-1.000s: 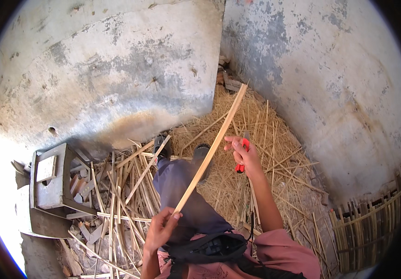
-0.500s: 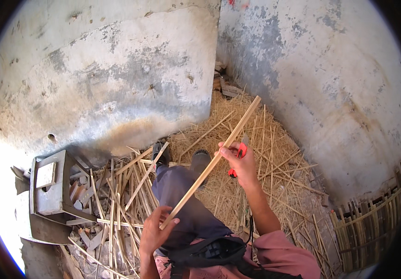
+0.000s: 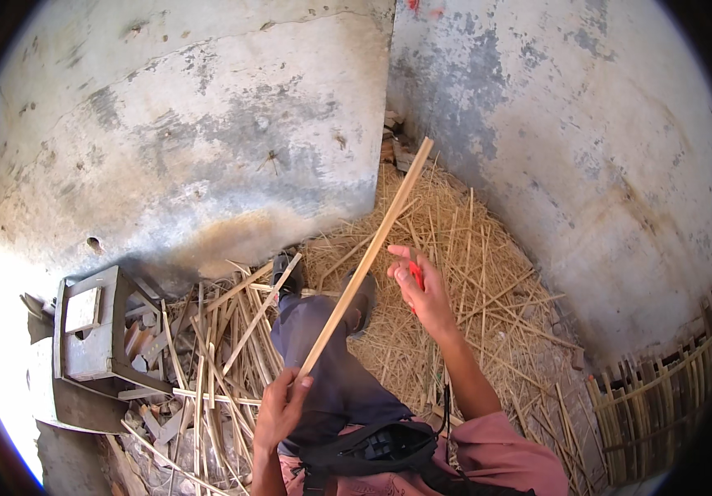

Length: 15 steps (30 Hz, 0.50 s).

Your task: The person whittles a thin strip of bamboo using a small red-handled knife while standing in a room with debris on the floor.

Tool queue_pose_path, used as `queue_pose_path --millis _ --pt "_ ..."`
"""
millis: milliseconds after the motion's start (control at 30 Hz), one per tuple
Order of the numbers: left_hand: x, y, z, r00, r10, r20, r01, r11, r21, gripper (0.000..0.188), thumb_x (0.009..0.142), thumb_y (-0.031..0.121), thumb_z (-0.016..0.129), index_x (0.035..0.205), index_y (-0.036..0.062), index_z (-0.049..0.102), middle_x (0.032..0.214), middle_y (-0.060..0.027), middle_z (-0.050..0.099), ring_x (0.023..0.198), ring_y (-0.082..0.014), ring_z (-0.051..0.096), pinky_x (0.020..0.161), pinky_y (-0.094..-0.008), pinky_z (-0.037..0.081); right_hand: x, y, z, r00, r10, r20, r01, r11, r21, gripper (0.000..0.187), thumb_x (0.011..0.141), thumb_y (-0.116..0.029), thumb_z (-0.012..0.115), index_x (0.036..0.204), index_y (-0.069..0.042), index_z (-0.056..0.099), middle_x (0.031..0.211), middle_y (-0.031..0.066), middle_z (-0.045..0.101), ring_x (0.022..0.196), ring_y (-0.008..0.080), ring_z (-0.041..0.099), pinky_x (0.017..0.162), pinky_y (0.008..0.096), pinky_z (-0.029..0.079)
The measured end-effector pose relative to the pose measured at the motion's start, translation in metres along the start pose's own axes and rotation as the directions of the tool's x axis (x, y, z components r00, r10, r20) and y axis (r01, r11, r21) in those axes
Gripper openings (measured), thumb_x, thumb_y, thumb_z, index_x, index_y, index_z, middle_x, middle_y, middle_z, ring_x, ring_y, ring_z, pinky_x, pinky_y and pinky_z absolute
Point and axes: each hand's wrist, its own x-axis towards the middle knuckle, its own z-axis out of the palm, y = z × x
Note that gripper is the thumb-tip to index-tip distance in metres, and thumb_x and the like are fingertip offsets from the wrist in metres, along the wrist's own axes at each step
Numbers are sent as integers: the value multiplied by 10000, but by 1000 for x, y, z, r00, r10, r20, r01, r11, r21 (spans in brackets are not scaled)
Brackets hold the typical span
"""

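Observation:
A long, pale split-bamboo strip (image 3: 368, 261) slants up and away from my left hand (image 3: 278, 412), whose thumb and fingers are closed around its lower end. Its far end points toward the wall corner. My right hand (image 3: 430, 304) is just right of the strip and apart from it, with the index finger stretched toward it. A red utility knife (image 3: 417, 276) is gripped in that right hand; most of it, the blade included, is hidden by the fingers. Below the strip is my dark-trousered leg (image 3: 314, 339).
Straw and shavings (image 3: 405, 347) cover the floor. Loose bamboo strips (image 3: 207, 364) pile up at left beside a worn wooden stool-like frame (image 3: 91, 331). A slatted bamboo panel (image 3: 653, 413) leans at right. Two peeling walls (image 3: 232, 124) meet ahead. A black waist bag (image 3: 372, 450) lies at my lap.
My right hand has come off the bamboo strip, with the knife turned in it. The strip's far end has swung left and up; my left hand still holds the near end.

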Motion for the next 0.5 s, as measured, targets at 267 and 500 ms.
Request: queue_pose_path --millis 267,500 --pt "13 33 7 999 26 47 -19 991 -136 240 1077 184 662 1242 12 689 727 60 530 628 -18 411 549 -247 294 -19 4 9 981 -39 192 67 987 -143 337 1079 -304 608 1276 -35 561 1001 40 586 867 121 586 832 294 479" --pt "28 53 18 991 125 49 -115 978 -173 276 1068 154 678 1312 29 653 669 111 476 592 18 395 516 -217 233 -29 -4 21 965 -25 262 74 981 -179 290 1085 -257 564 1228 -6 576 970 30 558 802 107 487 725 270 417"
